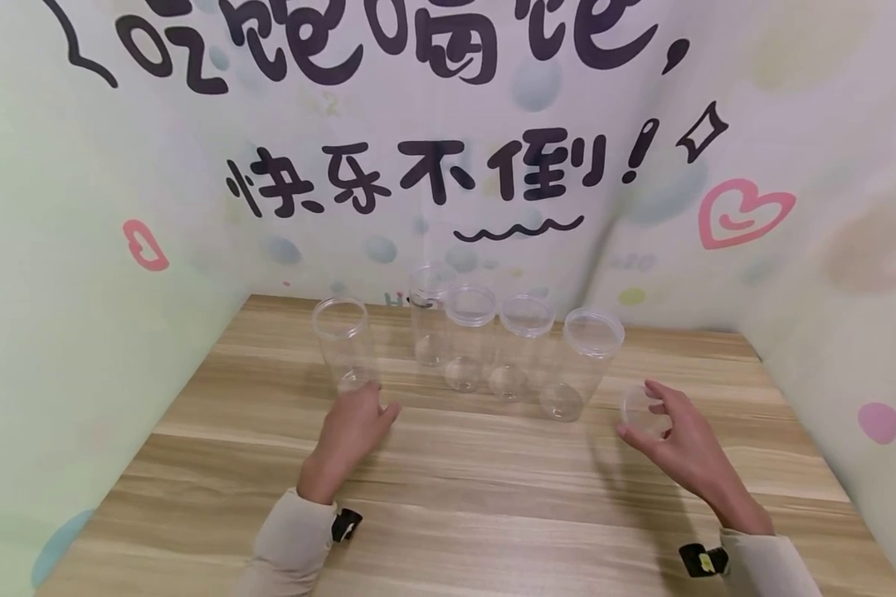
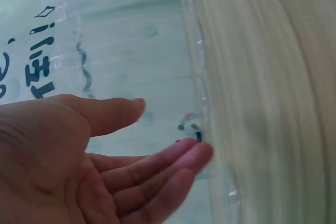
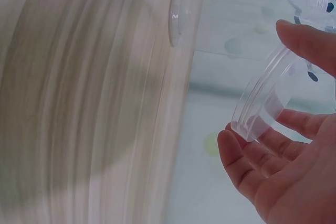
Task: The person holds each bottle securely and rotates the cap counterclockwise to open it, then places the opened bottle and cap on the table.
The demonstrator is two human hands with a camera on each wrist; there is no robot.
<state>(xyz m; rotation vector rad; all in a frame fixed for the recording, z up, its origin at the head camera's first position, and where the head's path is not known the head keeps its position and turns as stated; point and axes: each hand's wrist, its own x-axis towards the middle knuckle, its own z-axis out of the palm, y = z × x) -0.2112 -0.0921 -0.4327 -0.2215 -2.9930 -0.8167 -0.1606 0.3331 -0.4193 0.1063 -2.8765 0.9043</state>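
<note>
My right hand (image 1: 683, 439) holds a round clear plastic lid (image 3: 268, 95) by its edge, between the thumb and the fingers, above the right part of the table. Its thin rim shows tilted in the right wrist view. My left hand (image 1: 351, 435) is just in front of the leftmost clear jar (image 1: 342, 327), overlapping its base in the head view. In the left wrist view the left fingers (image 2: 157, 182) are loosely bent and hold nothing, with the thumb apart from them. The rightmost clear jar (image 1: 586, 356) stands left of the lid.
Between the outer jars stand more clear jars, a middle one (image 1: 469, 340), another (image 1: 523, 348) and one farther back (image 1: 427, 323). All are upright near the back of the wooden table (image 1: 478, 514). A printed backdrop (image 1: 418, 224) rises behind and at both sides.
</note>
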